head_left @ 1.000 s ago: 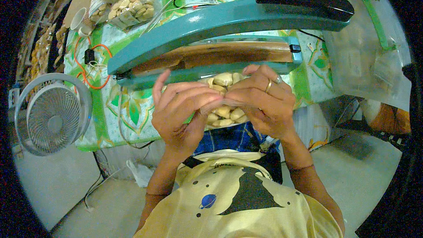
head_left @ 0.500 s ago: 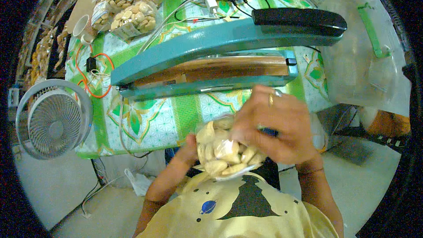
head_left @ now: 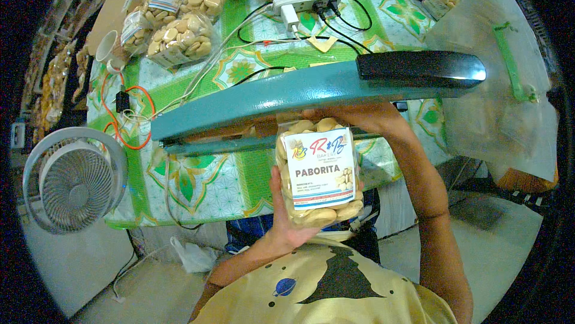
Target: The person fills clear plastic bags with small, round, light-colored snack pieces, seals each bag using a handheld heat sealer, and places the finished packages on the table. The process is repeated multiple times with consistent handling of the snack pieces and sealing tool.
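Bag of biscuits (head_left: 320, 168) is up against the front of the sealer (head_left: 257, 97), upright, label toward you. Your left hand (head_left: 290, 225) is curled round it from below and behind, thumb along its left side, good hold. Your right hand (head_left: 362, 115) reaches in under the sealer's arm at the bag's top; fingers mostly hidden, can't tell how far open or whether they grip the plastic. To do this well: carry the weight from below, pull the bag's top flat and crease-free, biscuits clear of the bar, fingertips out before the arm drops. Counts: one bag in hand, one sealer, one power strip (head_left: 308, 2), one fan (head_left: 78, 186), at least five filled bags (head_left: 182, 39) upper left.
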Motion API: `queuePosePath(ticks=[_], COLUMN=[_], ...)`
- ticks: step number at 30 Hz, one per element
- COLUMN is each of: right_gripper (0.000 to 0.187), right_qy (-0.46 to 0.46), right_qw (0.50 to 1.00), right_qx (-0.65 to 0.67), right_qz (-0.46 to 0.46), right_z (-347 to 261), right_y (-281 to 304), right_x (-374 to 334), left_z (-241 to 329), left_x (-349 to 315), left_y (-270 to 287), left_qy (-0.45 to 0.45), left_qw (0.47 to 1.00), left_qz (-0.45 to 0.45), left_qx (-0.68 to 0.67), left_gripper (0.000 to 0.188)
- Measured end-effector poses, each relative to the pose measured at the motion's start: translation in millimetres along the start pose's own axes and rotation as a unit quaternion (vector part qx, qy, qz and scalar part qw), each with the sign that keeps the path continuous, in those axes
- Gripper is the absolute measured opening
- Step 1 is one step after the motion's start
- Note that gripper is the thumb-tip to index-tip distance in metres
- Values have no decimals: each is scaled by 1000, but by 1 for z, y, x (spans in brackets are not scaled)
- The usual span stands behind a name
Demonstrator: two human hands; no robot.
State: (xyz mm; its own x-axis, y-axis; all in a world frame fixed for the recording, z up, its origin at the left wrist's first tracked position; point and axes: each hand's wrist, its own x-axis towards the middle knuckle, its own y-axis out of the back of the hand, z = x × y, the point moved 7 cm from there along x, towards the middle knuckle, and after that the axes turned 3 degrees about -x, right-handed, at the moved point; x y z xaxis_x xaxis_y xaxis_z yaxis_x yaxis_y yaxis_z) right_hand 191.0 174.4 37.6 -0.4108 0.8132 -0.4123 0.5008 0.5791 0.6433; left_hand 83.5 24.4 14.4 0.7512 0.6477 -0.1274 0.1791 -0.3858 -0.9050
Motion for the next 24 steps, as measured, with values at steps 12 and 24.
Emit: queuePosePath(ticks=[12, 24], right_gripper=[53, 54], right_qy=[136, 98], right_qw=[980, 991], right_qx=[3, -4], right_qz=[148, 96], right_z=[55, 98], right_y=[-7, 4], right_x=[4, 9], left_z=[2, 3], left_x=[5, 5], left_y=[-26, -30], left_qy=[1, 19], left_qw=[993, 999], left_qz=[84, 17], left_qx=[-83, -22], left_gripper=[94, 93])
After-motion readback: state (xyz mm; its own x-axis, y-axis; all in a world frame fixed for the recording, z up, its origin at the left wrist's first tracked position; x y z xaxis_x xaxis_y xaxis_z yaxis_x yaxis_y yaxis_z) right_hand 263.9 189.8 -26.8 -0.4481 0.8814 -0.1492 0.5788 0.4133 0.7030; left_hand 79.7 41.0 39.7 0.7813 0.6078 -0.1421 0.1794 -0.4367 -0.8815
